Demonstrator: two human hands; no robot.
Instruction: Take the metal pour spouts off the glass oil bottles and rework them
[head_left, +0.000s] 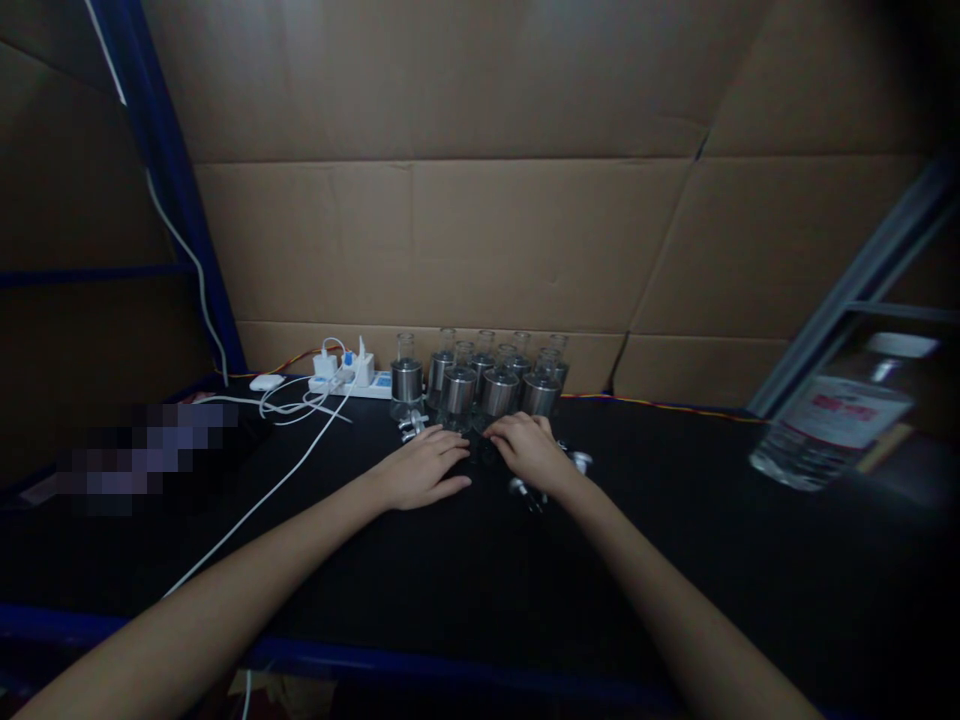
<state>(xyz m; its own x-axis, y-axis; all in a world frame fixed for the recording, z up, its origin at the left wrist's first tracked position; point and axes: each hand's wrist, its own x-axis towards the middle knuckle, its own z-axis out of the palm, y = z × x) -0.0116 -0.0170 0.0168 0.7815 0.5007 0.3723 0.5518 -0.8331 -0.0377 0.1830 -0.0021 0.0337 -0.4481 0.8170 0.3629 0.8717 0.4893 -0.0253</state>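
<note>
Nearest on the black worktop (pixel 480 580), your left hand (pixel 426 468) lies palm down, grip loose and unclenched; your right hand (pixel 531 450) curls beside small shiny fittings (pixel 581 461), whether its grip holds anything I cannot tell. Just past your fingertips, glass-and-steel containers (pixel 500 391) stand clustered upright; cardboard panels (pixel 517 240) rise behind them.

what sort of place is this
Probably a makeshift workbench built into a rack: a blue metal post stands at the left, cardboard sheets line the back, and a power strip lies on the black surface.
</note>
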